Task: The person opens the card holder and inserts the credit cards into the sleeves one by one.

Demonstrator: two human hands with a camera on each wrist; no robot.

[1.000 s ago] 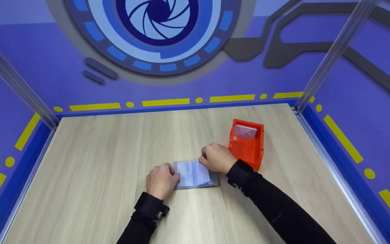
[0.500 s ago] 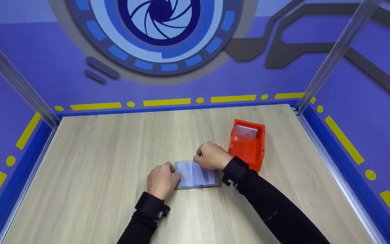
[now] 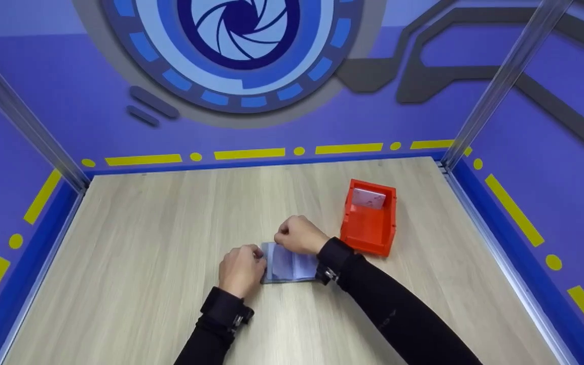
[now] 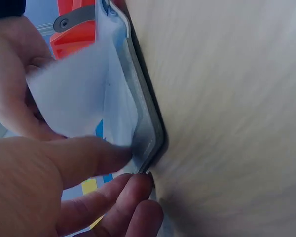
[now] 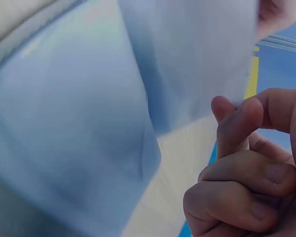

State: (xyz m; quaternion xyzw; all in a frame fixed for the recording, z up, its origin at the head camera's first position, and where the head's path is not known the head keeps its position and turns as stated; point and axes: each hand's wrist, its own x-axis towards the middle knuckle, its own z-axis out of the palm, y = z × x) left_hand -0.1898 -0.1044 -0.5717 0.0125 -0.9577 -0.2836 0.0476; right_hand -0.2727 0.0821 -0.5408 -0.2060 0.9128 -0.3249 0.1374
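Note:
A small booklet [image 3: 283,268] with pale, bluish pages and a grey cover lies open on the wooden table. My left hand [image 3: 241,271] pinches its left edge; in the left wrist view the thumb is on top at the corner and the fingertips are at the cover's edge. My right hand [image 3: 300,235] is over the booklet's far edge. Between its thumb and index finger it pinches the corner of a lifted page [image 5: 197,59], the other fingers curled in. The right hand and wrist hide part of the booklet's right side.
Right of the booklet stands a red plastic bin [image 3: 365,230], with a pink-and-white patterned card-like piece [image 3: 368,198] leaning at its far end. Blue-purple panels [image 3: 251,137] enclose the table [image 3: 160,228] at the back and sides.
My right hand has moved left across the booklet, turning a page from the right side toward the left. The left hand has stayed at the left edge.

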